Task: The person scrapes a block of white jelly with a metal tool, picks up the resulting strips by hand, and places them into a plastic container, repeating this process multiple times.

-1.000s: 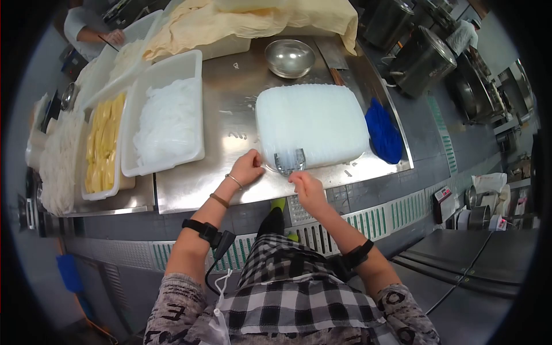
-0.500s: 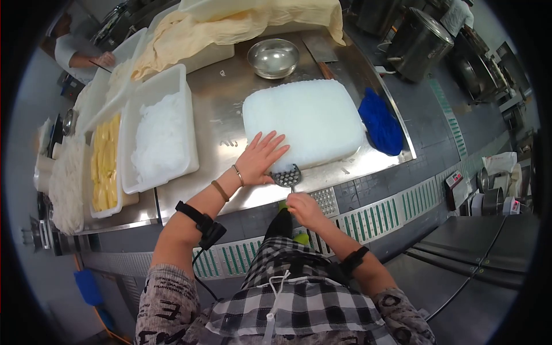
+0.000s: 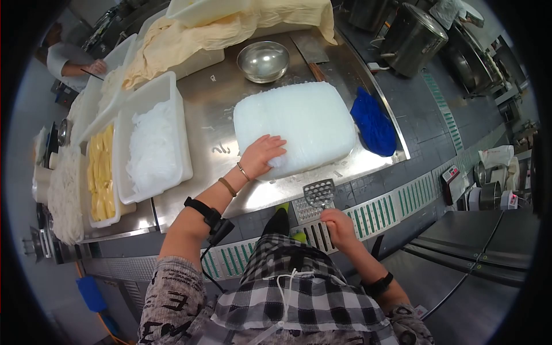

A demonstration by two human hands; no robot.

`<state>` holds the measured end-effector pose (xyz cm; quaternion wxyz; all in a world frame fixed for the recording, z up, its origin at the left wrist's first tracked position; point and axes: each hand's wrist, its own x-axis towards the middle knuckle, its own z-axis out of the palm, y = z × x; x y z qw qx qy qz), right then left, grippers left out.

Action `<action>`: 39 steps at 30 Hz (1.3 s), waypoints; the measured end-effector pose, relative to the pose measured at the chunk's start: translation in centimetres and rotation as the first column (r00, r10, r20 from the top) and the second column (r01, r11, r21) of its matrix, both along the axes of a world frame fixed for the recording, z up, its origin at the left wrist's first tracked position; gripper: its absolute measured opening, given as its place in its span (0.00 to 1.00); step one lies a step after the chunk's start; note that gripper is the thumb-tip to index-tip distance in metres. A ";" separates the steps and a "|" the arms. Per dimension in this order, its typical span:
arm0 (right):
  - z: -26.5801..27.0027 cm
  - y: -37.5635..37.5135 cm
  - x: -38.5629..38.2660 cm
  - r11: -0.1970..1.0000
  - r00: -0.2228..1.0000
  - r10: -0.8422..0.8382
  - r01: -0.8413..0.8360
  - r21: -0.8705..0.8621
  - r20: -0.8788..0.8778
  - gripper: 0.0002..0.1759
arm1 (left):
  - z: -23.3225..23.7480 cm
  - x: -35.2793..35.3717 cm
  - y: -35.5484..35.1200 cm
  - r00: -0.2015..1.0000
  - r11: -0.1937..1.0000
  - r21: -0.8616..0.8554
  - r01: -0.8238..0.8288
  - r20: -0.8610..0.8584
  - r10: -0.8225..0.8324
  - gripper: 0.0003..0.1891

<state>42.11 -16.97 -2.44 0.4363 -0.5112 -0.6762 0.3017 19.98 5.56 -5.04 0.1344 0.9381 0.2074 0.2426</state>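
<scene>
A large white, rounded block that looks like jelly (image 3: 299, 123) lies on the steel table. My left hand (image 3: 264, 154) is at its near left corner, fingers drawn together and curled around a small clump of pale, translucent jelly shreds (image 3: 277, 163). My right hand (image 3: 339, 227) grips the handle of a perforated metal scraper (image 3: 319, 194), held in front of the table edge and apart from the block. To the left stands a white tub (image 3: 185, 135) containing white jelly shreds (image 3: 152, 146).
A steel bowl (image 3: 263, 62) and a wide flat blade (image 3: 310, 49) lie behind the block. A blue cloth or bag (image 3: 375, 123) is at its right. Yellow pieces (image 3: 102, 172) fill another tub. A person (image 3: 69, 63) works at far left; large pots (image 3: 414, 40) stand at right.
My right hand has drawn the scraper away from the block, to the right. My left hand's spread fingers have closed around shreds at the block's corner. The view has shifted slightly.
</scene>
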 end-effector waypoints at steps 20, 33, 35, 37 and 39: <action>1.9 2.5 0.3 0.964 0.926 -0.246 0.204 -0.168 -0.287 0.07 | 17.2 -5.2 11.7 0.398 0.308 -0.813 0.494 0.526 0.751 0.12; 3.0 5.1 -0.9 0.986 0.933 -0.152 0.122 -0.113 -0.326 0.09 | 28.6 -16.8 8.1 0.367 0.454 -0.778 0.434 0.613 0.699 0.12; 3.2 5.4 -1.0 0.989 0.935 -0.135 0.105 -0.108 -0.328 0.09 | 27.1 -19.9 6.1 0.197 0.503 -0.752 0.426 0.620 0.760 0.12; 3.2 5.6 -1.2 0.989 0.934 -0.134 0.105 -0.105 -0.330 0.09 | 23.8 -22.9 4.3 -0.067 0.480 -0.834 0.272 0.481 0.874 0.11; 3.3 5.8 -1.4 0.988 0.934 -0.143 0.115 -0.103 -0.327 0.09 | 15.7 -30.4 4.3 -0.059 0.279 -0.956 -0.086 0.285 0.957 0.15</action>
